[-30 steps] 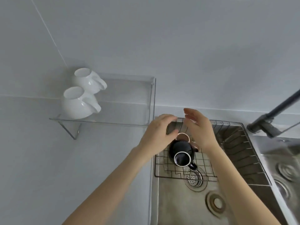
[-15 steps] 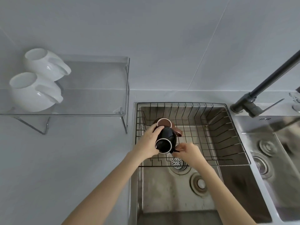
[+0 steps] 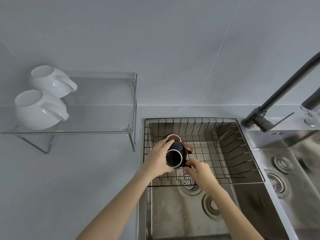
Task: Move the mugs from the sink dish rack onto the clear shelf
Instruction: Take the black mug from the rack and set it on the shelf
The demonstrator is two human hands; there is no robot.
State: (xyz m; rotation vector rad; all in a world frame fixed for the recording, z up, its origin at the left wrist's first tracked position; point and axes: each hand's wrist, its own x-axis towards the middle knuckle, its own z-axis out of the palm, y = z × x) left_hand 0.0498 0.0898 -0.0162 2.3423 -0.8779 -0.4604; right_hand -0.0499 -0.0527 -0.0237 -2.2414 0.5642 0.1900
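Note:
A black mug with a white rim is held inside the wire dish rack over the sink. My left hand wraps its left side, and my right hand pinches its handle at the lower right. Behind it a brown mug stands in the rack, mostly hidden. Two white mugs stand on the left end of the clear shelf.
A dark faucet rises at the right above a second basin. The sink drain lies under the rack. Grey counter lies left of the sink, a tiled wall behind.
Both hands came down from above the rack and closed on the black mug, left on its body, right on its handle. The view shifted so the shelf sits further left.

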